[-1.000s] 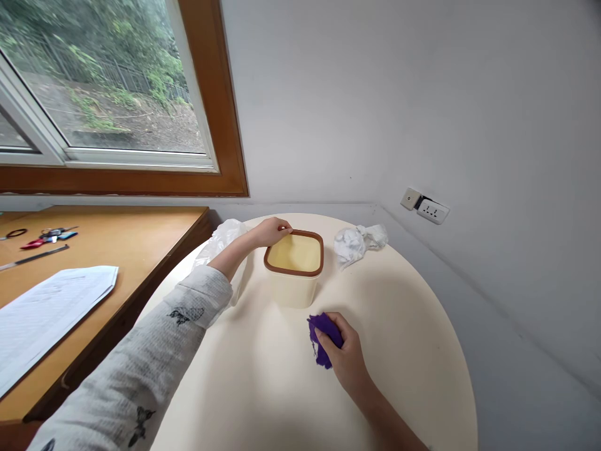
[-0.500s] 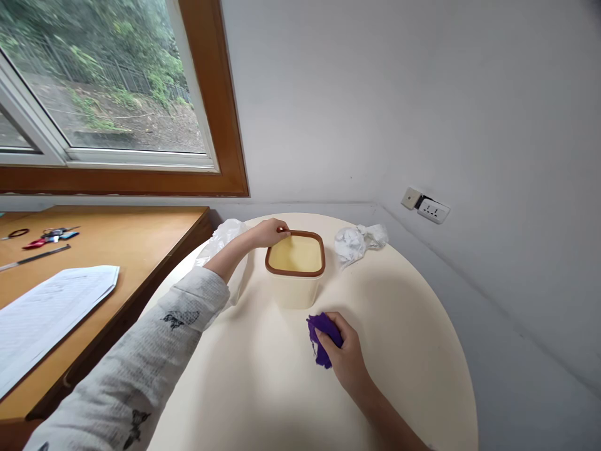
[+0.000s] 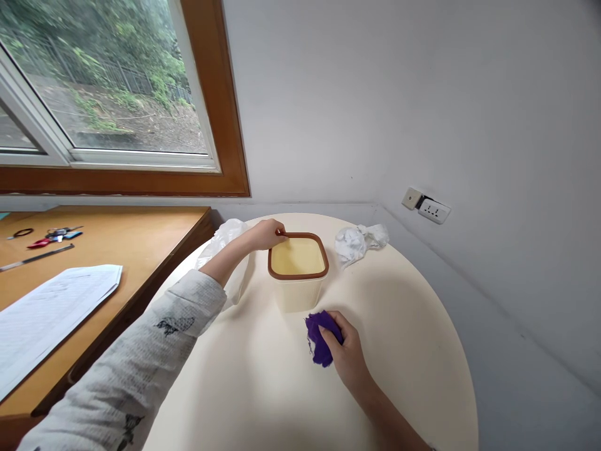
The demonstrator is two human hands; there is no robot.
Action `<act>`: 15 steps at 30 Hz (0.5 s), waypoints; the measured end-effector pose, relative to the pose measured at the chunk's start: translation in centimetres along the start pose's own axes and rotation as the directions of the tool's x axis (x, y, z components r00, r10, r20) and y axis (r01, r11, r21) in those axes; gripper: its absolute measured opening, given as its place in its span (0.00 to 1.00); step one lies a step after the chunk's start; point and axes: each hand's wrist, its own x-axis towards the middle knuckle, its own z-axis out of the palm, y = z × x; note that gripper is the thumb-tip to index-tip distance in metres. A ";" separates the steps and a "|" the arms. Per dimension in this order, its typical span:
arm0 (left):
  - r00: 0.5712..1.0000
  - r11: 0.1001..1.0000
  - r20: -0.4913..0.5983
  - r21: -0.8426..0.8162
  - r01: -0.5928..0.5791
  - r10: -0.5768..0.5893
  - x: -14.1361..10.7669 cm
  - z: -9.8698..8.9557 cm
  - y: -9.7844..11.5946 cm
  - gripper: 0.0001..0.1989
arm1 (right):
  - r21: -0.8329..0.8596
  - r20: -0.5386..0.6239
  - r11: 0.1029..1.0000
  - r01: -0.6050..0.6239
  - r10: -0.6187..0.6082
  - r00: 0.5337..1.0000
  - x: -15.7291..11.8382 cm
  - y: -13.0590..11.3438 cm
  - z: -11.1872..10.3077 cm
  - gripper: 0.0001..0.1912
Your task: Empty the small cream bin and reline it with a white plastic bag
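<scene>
A cream trash bin with a brown rim stands on the round table, its yellowish inside showing. My left hand grips the bin's rim at the far left corner, fingers closed over it. In front of the bin, my right hand is closed on a crumpled purple cloth with frayed edges, just above or on the tabletop; I cannot tell which. A white plastic bag lies behind my left forearm, which partly hides it. To the right of the bin sits a knotted white plastic bag.
The pale round table stands against the wall. At left is a wooden desk with papers, keys and a dark strip. A window is above the desk, and a socket is on the right wall.
The bin has shifted slightly toward me and to the right, with my left hand still on its rim. My right hand keeps the purple cloth in nearly the same place.
</scene>
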 end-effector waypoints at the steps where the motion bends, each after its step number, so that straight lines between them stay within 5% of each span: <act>1: 1.000 1.000 -0.014 -0.007 0.001 -0.001 0.0 0.1 0.0 0.13 | 0.006 0.003 1.000 -0.003 0.003 1.000 0.0 0.0 0.0 0.11; 15: 0.997 0.997 -0.073 -0.080 0.000 -0.006 0.0 0.8 -0.4 0.14 | 0.028 0.017 1.000 -0.003 0.003 1.000 0.0 -0.1 0.1 0.11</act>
